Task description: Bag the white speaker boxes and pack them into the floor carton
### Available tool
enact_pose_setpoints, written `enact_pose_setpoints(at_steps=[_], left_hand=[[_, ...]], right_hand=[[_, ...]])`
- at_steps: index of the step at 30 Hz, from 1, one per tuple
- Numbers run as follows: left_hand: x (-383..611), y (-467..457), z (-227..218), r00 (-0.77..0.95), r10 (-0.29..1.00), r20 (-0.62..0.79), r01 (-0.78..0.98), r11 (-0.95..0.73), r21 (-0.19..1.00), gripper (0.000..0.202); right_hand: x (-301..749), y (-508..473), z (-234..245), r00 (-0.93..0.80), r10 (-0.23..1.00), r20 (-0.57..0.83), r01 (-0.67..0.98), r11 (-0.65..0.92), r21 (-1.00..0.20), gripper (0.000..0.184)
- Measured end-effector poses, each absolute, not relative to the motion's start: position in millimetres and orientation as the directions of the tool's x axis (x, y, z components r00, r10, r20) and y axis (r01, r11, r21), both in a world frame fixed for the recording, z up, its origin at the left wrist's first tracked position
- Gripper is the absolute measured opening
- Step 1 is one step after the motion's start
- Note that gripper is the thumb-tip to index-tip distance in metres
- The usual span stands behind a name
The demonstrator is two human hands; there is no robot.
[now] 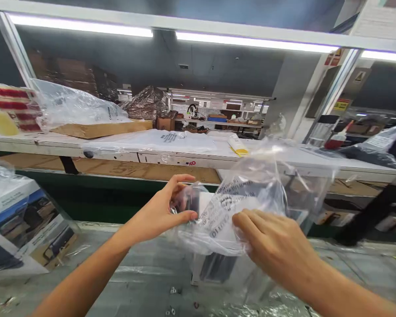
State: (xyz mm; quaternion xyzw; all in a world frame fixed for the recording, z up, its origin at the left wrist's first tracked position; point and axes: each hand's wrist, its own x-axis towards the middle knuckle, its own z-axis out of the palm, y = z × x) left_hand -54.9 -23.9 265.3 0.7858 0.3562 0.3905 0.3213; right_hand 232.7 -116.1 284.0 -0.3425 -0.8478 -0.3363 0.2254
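My left hand (166, 211) pinches the left edge of a clear plastic bag (251, 193) printed with black warning text, thumb and fingers closed on the film. My right hand (273, 246) grips the same bag from the right, fingers curled into the plastic. The bag is held up in front of me over the worktop. Something dark and boxy (218, 266) shows through and below the film; I cannot tell exactly what it is.
A printed product box in plastic (23, 233) stands at the left. A raised shelf (152, 154) runs across, carrying flat bags (161, 141), a cardboard sheet (99, 129) and a yellow-and-white tube (237, 146). The worktop (135, 281) is covered in crinkled film. Small screws (173, 290) lie near me.
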Motion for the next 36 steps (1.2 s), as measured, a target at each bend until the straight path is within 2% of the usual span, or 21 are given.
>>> enact_pose_setpoints(at_steps=[1,2,4,5,6,8,10,11,13,16,18,21,24,26,27,30,32,34,36], left_hand=[[-51.4,-24.9,265.8,0.458,0.811,0.365,0.239,-0.508,0.828,0.069],[-48.3,-27.8,266.3,0.463,0.806,0.368,0.178,-0.492,0.852,0.06],[-42.5,-38.0,266.5,0.468,0.778,0.419,0.078,-0.509,0.857,0.029],[-39.3,-44.7,265.8,0.481,0.75,0.454,0.03,-0.532,0.846,0.014],[-35.8,-51.9,264.2,0.504,0.715,0.484,-0.019,-0.551,0.834,0.005],[-28.1,-65.6,258.6,0.544,0.656,0.523,-0.112,-0.561,0.82,0.009],[-21.7,-75.6,249.7,0.561,0.641,0.525,-0.162,-0.536,0.828,0.009],[-19.8,-78.6,244.4,0.559,0.652,0.512,-0.168,-0.516,0.84,0.011],[-19.2,-80.4,232.7,0.548,0.697,0.464,-0.148,-0.465,0.873,0.013],[-23.5,-77.6,213.2,0.514,0.778,0.361,-0.054,-0.391,0.919,0.012],[-25.8,-77.2,198.6,0.477,0.823,0.308,0.013,-0.357,0.934,0.01],[-24.2,-84.1,175.1,0.382,0.887,0.259,0.094,-0.317,0.944,0.02],[-18.7,-94.7,154.3,0.273,0.947,0.17,0.078,-0.198,0.977,0.048],[-15.7,-98.8,144.8,0.221,0.969,0.109,0.013,-0.115,0.993,0.051],[-14.6,-99.6,141.8,0.214,0.97,0.116,-0.001,-0.119,0.993,0.047],[-11.6,-100.4,140.1,0.235,0.93,0.281,0.023,-0.295,0.955,0.03],[-8.5,-103.1,143.8,0.232,0.906,0.355,-0.051,-0.353,0.934,0.022],[-5.1,-108.4,148.4,0.203,0.941,0.272,-0.199,-0.232,0.952,0.025],[-3.1,-113.8,150.8,0.198,0.975,0.105,-0.282,-0.046,0.958,0.037]], right_hand=[[238.5,-127.7,280.8,-0.649,0.52,0.555,0.747,0.572,0.338,0.023],[244.7,-139.5,280.0,-0.634,0.608,0.478,0.761,0.6,0.248,0.039],[255.2,-161.7,282.9,-0.571,0.751,0.331,0.804,0.594,0.039,0.076],[258.2,-170.9,284.9,-0.521,0.807,0.279,0.827,0.558,-0.068,0.081],[259.5,-178.1,286.0,-0.467,0.853,0.232,0.843,0.509,-0.174,0.074],[258.5,-185.7,283.3,-0.399,0.91,0.113,0.832,0.411,-0.372,0.045],[258.0,-185.8,274.5,-0.406,0.913,-0.037,0.784,0.327,-0.528,0.018],[259.7,-184.0,269.1,-0.397,0.914,-0.081,0.762,0.279,-0.585,0.014],[268.1,-178.4,260.2,-0.352,0.932,-0.092,0.725,0.209,-0.657,0.022],[286.3,-167.6,254.6,-0.407,0.911,-0.071,0.672,0.246,-0.699,0.038],[294.1,-161.1,252.1,-0.47,0.88,-0.072,0.659,0.295,-0.692,0.041],[294.7,-156.0,242.2,-0.368,0.928,-0.058,0.705,0.238,-0.668,0.041],[292.7,-156.8,228.2,-0.266,0.956,0.124,0.798,0.291,-0.528,0.05],[296.4,-158.8,222.4,-0.28,0.925,0.256,0.845,0.364,-0.393,0.055],[299.9,-160.0,221.3,-0.291,0.919,0.265,0.854,0.374,-0.36,0.055],[312.3,-164.3,224.1,-0.31,0.944,0.115,0.845,0.329,-0.423,0.04],[319.1,-167.5,228.6,-0.359,0.933,0.027,0.806,0.325,-0.494,0.023],[324.2,-169.4,232.3,-0.439,0.898,0.035,0.735,0.381,-0.56,0.014],[327.9,-169.5,232.8,-0.484,0.865,0.134,0.662,0.462,-0.59,0.014]])
